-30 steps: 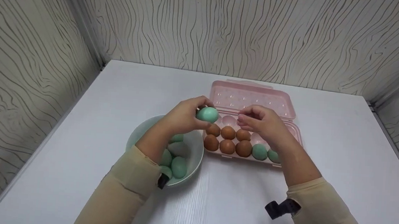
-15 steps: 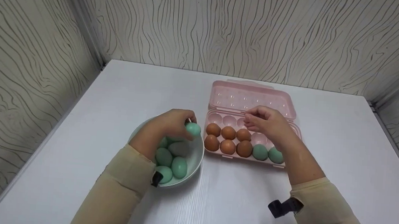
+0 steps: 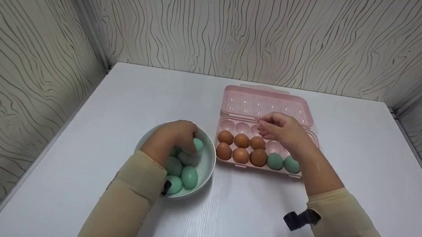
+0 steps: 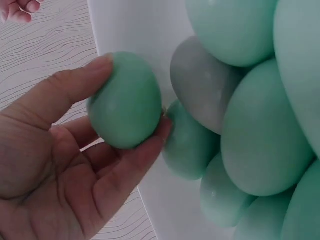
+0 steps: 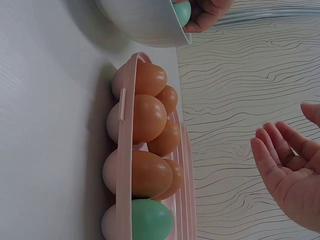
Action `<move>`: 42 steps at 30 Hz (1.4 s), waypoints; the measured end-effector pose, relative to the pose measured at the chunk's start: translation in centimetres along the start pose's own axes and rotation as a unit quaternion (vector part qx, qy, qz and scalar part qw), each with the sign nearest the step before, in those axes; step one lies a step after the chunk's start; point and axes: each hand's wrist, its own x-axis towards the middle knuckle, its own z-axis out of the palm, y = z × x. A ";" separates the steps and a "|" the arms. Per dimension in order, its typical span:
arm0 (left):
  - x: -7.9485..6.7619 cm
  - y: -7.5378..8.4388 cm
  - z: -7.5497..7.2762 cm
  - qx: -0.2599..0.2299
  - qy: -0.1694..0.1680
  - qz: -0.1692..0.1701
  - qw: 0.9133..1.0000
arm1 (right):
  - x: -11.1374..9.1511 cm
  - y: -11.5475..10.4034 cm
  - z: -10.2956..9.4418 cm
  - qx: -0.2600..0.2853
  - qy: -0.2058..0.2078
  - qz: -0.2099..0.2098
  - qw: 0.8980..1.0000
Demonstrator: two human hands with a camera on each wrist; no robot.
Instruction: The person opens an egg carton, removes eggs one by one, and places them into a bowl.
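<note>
White bench, patterned wall up top. Mid-frame, green egg pinched in my left hand; right hand loose, empty.

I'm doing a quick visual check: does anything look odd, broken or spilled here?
One grey egg in the bowl stands out among green eggs by its colour; I see no cracks or spills.

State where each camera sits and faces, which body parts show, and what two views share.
On head, facing forward and down at bowl and egg box: both arms show.
On left wrist, facing bowl: left fingers pinch a green egg; right fingers, top left.
On right wrist, facing egg box and wall: right fingers, right edge; left fingers, top.
Shared by head and right wrist: bowl, egg box.
</note>
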 end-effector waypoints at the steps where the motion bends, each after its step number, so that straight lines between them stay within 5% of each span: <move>1: -0.2 -0.1 0.0 0.000 -0.002 -0.009 1.000 | 0.0 0.0 0.0 -0.001 -0.001 0.001 1.000; 10: -1.1 -0.4 -0.1 -0.031 -0.004 -0.108 0.994 | 0.0 0.3 0.2 0.011 -0.013 -0.007 1.000; 19: -0.9 -0.2 0.0 -0.034 0.000 -0.132 0.991 | 0.1 0.6 0.0 0.012 -0.016 -0.006 1.000; 27: -1.0 -0.1 0.0 0.023 0.027 -0.097 0.995 | 0.1 0.8 -0.1 0.005 -0.011 0.002 1.000; 42: -1.0 0.1 -1.2 0.011 0.065 0.003 0.998 | 0.3 1.5 -0.3 -0.015 -0.005 -0.001 1.000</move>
